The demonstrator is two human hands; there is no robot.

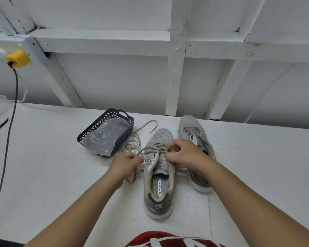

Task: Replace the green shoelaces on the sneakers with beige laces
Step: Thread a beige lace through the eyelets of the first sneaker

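Observation:
Two grey sneakers stand on the white table. The near sneaker (159,175) points away from me and carries a beige lace (155,146) threaded through its lower eyelets. My left hand (127,162) pinches one end of that lace at the shoe's left side. My right hand (184,154) pinches the lace over the tongue on the right side. The far sneaker (193,129) has no lace in its visible eyelets and is partly hidden behind my right hand. A loose beige lace (134,139) lies coiled between the basket and the near sneaker.
A dark lattice basket (100,123) holding a clear plastic bag (105,136) stands to the left of the shoes. A yellow plug (18,58) with a dark cable (9,132) hangs at the far left. A white framed wall rises behind the table.

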